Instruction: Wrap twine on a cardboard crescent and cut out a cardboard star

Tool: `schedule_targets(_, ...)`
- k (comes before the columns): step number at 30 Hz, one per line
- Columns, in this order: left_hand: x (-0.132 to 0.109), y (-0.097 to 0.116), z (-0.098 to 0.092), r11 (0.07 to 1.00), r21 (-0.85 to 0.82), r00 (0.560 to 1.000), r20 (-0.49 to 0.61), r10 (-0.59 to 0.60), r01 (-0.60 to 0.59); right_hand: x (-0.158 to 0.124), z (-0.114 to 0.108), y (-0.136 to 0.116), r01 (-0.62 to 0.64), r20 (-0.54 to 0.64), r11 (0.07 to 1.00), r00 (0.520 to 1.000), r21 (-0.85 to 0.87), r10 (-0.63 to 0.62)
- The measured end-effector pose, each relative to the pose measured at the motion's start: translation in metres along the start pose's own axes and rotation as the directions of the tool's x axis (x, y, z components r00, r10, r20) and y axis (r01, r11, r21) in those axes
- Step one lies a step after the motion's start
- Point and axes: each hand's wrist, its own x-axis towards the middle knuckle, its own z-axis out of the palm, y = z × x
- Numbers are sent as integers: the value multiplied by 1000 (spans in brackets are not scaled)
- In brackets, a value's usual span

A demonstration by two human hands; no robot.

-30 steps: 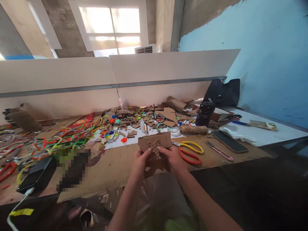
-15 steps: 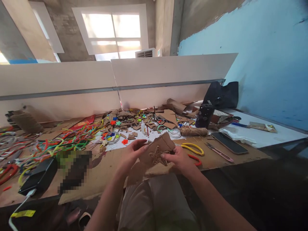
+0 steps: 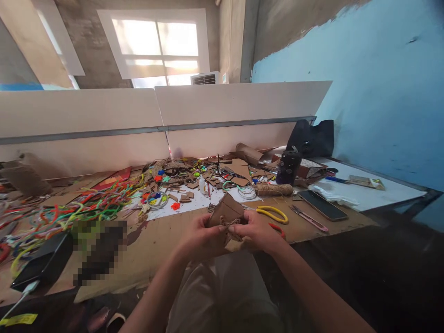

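Between my hands is a piece of brown cardboard (image 3: 227, 206), held just above the table's front edge. A star shape made of twine (image 3: 233, 223) is on its face, now partly covered by my thumbs. My left hand (image 3: 204, 231) grips the left side, thumb pressed on the front. On the right side my right hand (image 3: 255, 230) is closed likewise, with its thumb near the other one. The fingers behind the cardboard are hidden. Yellow-handled scissors (image 3: 272, 214) lie just beyond my right hand, close to a red handle (image 3: 277, 230).
A thread snipper with pink handles (image 3: 310, 219) and a phone (image 3: 323, 205) lie at right. Behind are a twine roll (image 3: 274, 190), a glue bottle (image 3: 202, 186), a dark tumbler (image 3: 289, 166) and cardboard scraps. Colourful pipe cleaners (image 3: 104, 199) cover the left, near a black box (image 3: 43, 261).
My left hand has come in from the cardboard's upper left edge to grip it with the thumb on the star. The cardboard has tilted, and the star shows less. The view has shifted slightly right.
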Motion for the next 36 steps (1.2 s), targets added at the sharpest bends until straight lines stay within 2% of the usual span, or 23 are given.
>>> schedule_targets(4,0,1,5,996,-77,998,-60,37,-42,-3,-2,4,52,18,998,998,19,-52)
schedule_targets(9,3,-8,4,990,-130,999,-34,42,-46,-3,-1,9,70,-11,997,997,21,-70)
schedule_targets(13,5,-14,2,990,-133,999,-38,36,-41,-1,2,11,115,-67,993,991,-16,-116)
schedule_targets(18,8,-18,-1,991,-127,999,-45,29,-35,-1,2,12,145,-84,989,986,-25,-147)
schedule_targets(22,9,-20,1,983,-178,998,-49,33,-41,-2,2,13,141,-65,990,988,-26,-142)
schedule_targets(26,6,-17,4,973,-224,998,-48,43,-52,-6,0,9,103,18,994,995,-46,-103)
schedule_targets(28,4,-15,4,972,-229,998,-41,41,-50,-9,-6,7,90,-5,993,996,-81,-91)
schedule_targets(32,2,-12,-4,981,-189,997,-70,28,-41,-11,-36,6,114,-170,977,975,-180,-145)
schedule_targets(34,3,-11,-13,988,-147,995,-98,30,-44,-13,-59,5,141,-238,942,946,-303,-218)
schedule_targets(36,4,-11,-22,994,-97,993,-112,36,-47,-16,-82,4,106,-285,847,914,-520,-289)
